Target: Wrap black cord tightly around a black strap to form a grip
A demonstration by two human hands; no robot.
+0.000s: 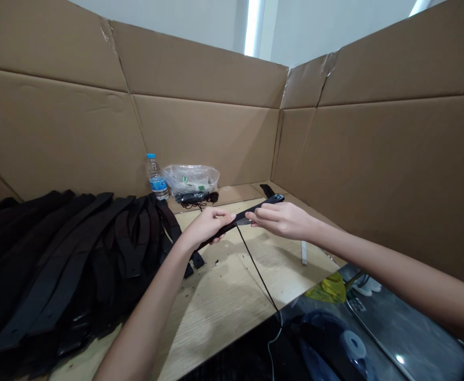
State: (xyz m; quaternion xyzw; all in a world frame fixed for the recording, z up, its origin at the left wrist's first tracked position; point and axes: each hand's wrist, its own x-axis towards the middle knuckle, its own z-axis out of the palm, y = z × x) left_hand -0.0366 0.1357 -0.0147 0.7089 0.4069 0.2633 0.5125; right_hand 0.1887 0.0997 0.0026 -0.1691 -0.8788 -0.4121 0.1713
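My left hand (208, 225) is closed around a long black strap (261, 203) that I hold above the wooden table (216, 301). My right hand (282, 218) pinches the same strap further along, near its far end, fingers pressed together on it. A thin black cord (256, 270) hangs from between the hands down toward the table's near edge. The strap's lower part is hidden behind my left hand.
A large pile of black straps (57, 264) lies at the left. A small water bottle (156, 177) and a clear plastic bag (192, 180) stand at the back. Cardboard walls (375, 169) enclose the table. A dark shiny object (355, 338) sits at the near right.
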